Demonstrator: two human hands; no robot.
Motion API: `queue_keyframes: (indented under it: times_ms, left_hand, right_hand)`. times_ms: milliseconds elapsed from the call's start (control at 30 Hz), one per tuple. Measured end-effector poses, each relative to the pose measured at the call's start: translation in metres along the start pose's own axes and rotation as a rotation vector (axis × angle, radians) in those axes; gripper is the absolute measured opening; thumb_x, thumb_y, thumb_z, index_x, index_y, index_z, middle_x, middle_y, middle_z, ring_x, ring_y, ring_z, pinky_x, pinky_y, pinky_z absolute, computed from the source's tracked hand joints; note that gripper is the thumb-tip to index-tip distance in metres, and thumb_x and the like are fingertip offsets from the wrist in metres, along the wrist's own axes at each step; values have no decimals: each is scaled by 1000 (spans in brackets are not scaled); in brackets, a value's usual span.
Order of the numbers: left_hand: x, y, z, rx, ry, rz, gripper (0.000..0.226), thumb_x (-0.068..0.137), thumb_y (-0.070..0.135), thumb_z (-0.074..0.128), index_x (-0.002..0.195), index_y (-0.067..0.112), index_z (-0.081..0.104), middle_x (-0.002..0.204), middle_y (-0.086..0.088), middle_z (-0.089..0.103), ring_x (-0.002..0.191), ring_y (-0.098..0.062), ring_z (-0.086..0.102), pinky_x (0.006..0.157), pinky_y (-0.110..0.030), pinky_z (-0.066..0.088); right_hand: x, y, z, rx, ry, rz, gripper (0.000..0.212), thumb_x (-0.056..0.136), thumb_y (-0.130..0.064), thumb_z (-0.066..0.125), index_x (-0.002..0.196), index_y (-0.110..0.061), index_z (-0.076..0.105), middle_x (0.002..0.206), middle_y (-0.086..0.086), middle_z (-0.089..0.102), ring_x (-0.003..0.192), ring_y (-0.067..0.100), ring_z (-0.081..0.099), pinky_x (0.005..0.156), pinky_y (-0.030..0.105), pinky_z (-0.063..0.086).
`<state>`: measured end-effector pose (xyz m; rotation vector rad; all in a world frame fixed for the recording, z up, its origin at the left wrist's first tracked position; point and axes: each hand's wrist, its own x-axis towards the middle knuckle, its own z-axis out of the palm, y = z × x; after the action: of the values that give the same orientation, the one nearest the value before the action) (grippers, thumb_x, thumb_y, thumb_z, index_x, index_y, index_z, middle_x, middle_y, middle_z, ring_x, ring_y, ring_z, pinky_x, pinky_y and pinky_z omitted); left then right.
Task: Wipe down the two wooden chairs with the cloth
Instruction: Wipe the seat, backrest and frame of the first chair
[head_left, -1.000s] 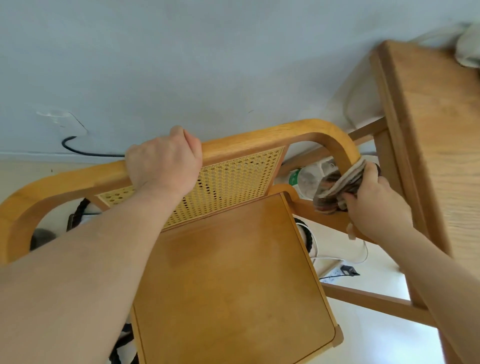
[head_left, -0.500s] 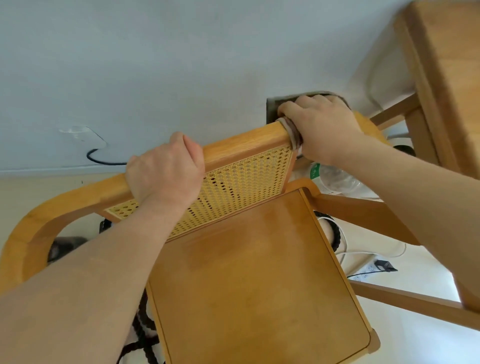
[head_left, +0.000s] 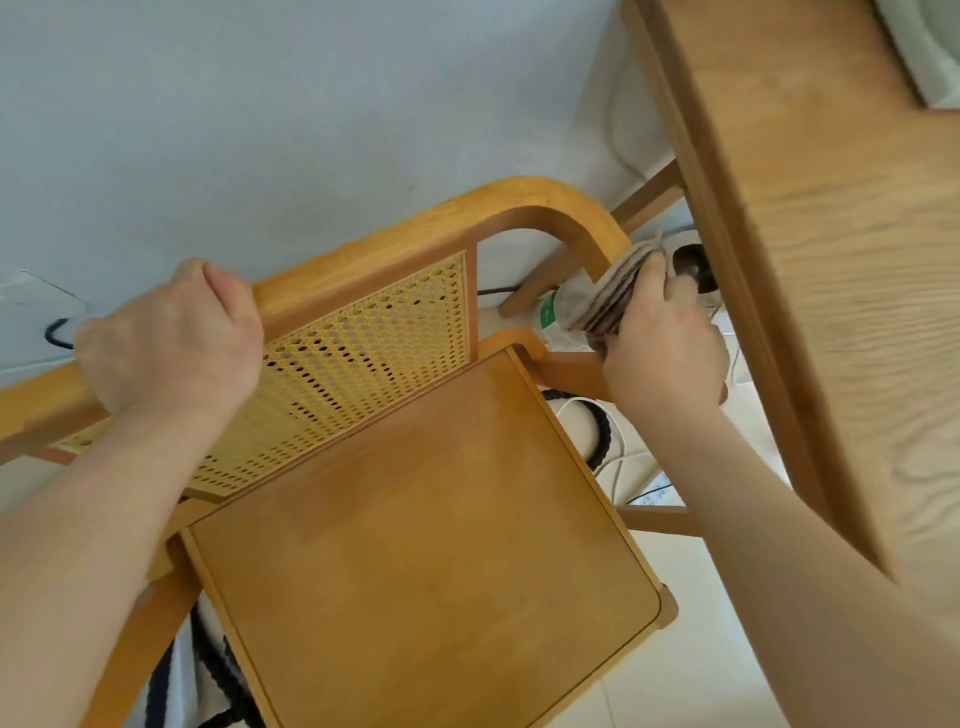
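Observation:
A wooden chair with a flat seat and a yellow cane back panel fills the middle of the view. My left hand is clenched over the chair's curved top rail, left of the cane panel. My right hand grips a folded grey and brown cloth and presses it against the right downward curve of the rail, just above the armrest. Only one chair shows in this view.
A wooden table stands close on the right, its edge beside my right forearm. A pale wall is behind the chair. Cables, a black braided cord and a power strip lie on the light tiled floor under the table.
My right hand has slid the cloth from the top of the back rail down around the right curve to the side post. My left hand keeps its grip on the rail.

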<state>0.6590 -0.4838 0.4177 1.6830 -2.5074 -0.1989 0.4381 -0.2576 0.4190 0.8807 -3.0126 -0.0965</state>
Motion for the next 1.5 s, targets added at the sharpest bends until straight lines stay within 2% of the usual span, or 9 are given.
queue_keyframes:
  times_ms: [134,234,401,701,835,935,1135,1269,1502]
  left_hand:
    - [0,40,-3,-51,-97,48,52,92,39,16,95,8,59,99,-26,60,95,-44,56,90,-53,41]
    - [-1,104,-3,-41,-107,238,51,97,40,20,109,7,58,101,-21,60,98,-42,56,76,-43,39]
    - [25,142,6,17,-190,347,60,98,53,15,111,13,58,98,-18,59,98,-40,55,70,-37,33]
    - [36,130,5,-68,-297,302,54,99,50,17,84,20,59,86,-13,55,83,-33,49,72,-36,36]
    - [24,132,8,-23,-133,321,56,100,46,18,94,17,65,77,-13,53,76,-34,48,65,-35,32]
    - [24,133,15,40,-62,328,57,100,46,18,94,16,66,72,-12,53,70,-34,46,62,-35,29]
    - [30,131,32,124,31,353,58,100,47,17,93,14,64,58,-3,32,62,-28,34,55,-36,23]
    - [28,130,32,113,28,359,58,99,47,17,97,12,64,71,-15,47,69,-35,42,61,-39,28]
    - [27,132,27,87,-13,378,57,100,46,19,103,12,65,92,-20,65,86,-43,58,63,-38,28]
  right_hand:
    - [-41,24,8,-3,1,72,75,85,-6,62,148,-4,22,124,22,50,107,37,53,83,45,47]
    - [-53,26,12,26,36,97,77,82,-1,62,148,-2,23,128,22,49,114,39,48,96,48,42]
    - [-6,-10,2,3,21,38,71,93,-21,53,151,-2,15,141,18,41,126,37,43,102,49,36]
    - [29,-67,10,345,199,-239,61,93,-13,22,153,-6,18,159,11,22,147,30,17,119,40,9]
    - [-35,-55,64,561,-20,-152,52,85,2,37,137,-1,44,141,23,47,132,39,41,105,42,36]
    - [-31,-56,105,353,-418,-58,9,93,-8,45,96,-6,54,108,20,59,106,38,54,82,37,40]
    - [25,-83,178,87,-519,-306,51,91,-16,43,141,-5,36,141,15,46,133,31,36,110,44,25]
    - [32,-71,173,-340,-509,-457,58,100,-32,24,151,-7,19,157,13,26,144,32,19,118,53,2]
    - [35,-57,127,-901,-644,-489,60,100,-30,36,151,-3,19,151,23,31,133,44,36,106,63,31]
